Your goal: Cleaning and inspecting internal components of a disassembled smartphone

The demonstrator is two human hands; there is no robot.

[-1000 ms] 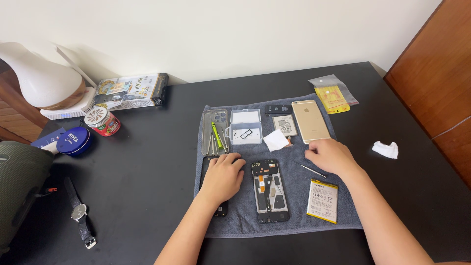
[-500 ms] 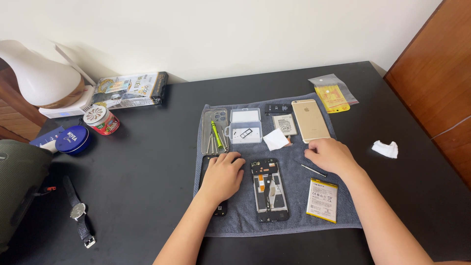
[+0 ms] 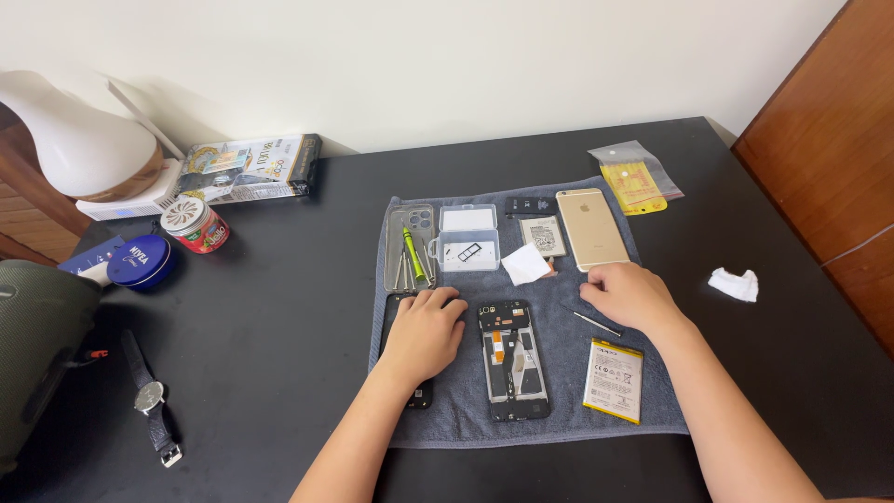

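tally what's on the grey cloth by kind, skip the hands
Phones and phone bodies: 3 (gold phone, opened phone, black phone part under left hand)
Batteries: 2
Clear cases and boxes: 2
White paper: 1
Total: 8, not counting the small tools

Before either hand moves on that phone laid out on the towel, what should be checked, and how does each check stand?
1. Opened phone frame lies flat on the grey towel: ok.
2. Left hand rests on the black panel: ok.
3. Right hand empty: cannot tell, fingers curl under.
4. Thin metal tool within reach of the right hand: ok.
5. Battery apart from the frame: ok.
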